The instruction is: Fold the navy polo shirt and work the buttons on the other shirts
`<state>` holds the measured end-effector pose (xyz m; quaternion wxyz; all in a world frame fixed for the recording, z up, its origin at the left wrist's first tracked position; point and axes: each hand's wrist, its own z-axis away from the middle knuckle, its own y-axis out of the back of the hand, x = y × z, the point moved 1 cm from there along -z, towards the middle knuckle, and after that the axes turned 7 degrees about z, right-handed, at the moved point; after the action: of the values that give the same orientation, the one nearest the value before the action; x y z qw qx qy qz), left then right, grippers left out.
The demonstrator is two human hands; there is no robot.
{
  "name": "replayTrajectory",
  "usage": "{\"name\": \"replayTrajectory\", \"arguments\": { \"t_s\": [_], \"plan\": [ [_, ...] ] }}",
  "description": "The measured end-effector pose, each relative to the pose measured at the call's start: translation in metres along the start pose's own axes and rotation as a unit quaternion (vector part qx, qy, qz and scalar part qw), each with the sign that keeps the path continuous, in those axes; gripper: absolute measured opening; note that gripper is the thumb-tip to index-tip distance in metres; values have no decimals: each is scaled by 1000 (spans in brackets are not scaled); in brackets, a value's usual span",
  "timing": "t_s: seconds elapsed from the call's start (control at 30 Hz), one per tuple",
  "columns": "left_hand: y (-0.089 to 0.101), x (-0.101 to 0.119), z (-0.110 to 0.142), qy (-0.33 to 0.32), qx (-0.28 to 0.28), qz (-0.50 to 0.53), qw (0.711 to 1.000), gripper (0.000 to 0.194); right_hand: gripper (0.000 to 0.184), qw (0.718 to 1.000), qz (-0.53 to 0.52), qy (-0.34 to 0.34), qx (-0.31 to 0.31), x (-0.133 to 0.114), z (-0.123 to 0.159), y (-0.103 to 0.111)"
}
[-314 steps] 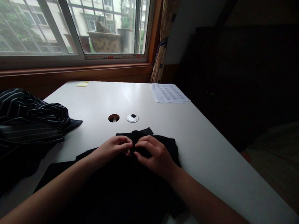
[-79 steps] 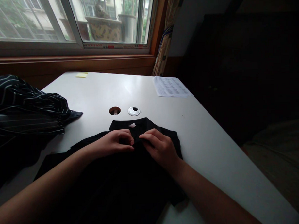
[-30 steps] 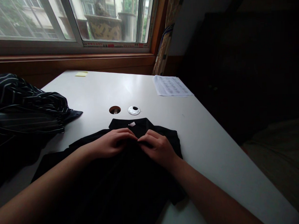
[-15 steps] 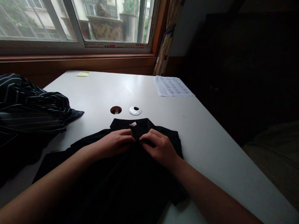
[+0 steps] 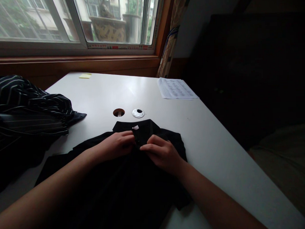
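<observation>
A black collared shirt [image 5: 125,192] lies spread on the white table, its collar [image 5: 126,125] pointing away from me. A small pale label [image 5: 135,127] shows inside the neck. My left hand [image 5: 120,142] is closed on the shirt's front just below the collar, its fingertips partly hidden in the dark cloth. Opposite it, my right hand [image 5: 162,152] pinches the other side of the neck opening between thumb and fingers. A small gap of dark cloth lies between the two hands. Fine detail there is too dark to make out.
Dark striped clothing [image 5: 29,105] is heaped at the left. On the white table [image 5: 219,152] are a cable hole [image 5: 118,112], a round silvery cover [image 5: 138,113], printed sheets [image 5: 178,88] and a yellow sticky note [image 5: 85,75]. A window [image 5: 114,22] stands behind.
My right hand has shifted slightly down, with its fingers drawn closer together. The left fingertips have moved a little left, so the gap between my hands is wider.
</observation>
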<state>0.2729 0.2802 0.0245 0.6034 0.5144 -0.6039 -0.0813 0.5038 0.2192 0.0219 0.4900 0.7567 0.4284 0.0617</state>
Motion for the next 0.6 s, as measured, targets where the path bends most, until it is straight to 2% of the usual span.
{"name": "replayTrajectory", "arguments": {
  "t_s": [0.23,0.37,0.43,0.5,0.6],
  "plan": [
    [-3,-3,1,5,32,-24,999,17,14,998,43,-15,-46,-10,-7,0],
    [-6,-5,2,8,40,-53,998,11,26,996,71,-16,-55,-15,-8,-6],
    [-7,-4,2,13,42,-61,997,11,25,994,90,-13,-60,-17,-8,-9],
    [-9,-2,1,14,50,-61,997,13,18,993,106,-7,-59,-18,-7,-9],
    [-10,3,0,10,62,-52,997,13,18,992,121,10,-36,-21,-7,-5]
  ]
}}
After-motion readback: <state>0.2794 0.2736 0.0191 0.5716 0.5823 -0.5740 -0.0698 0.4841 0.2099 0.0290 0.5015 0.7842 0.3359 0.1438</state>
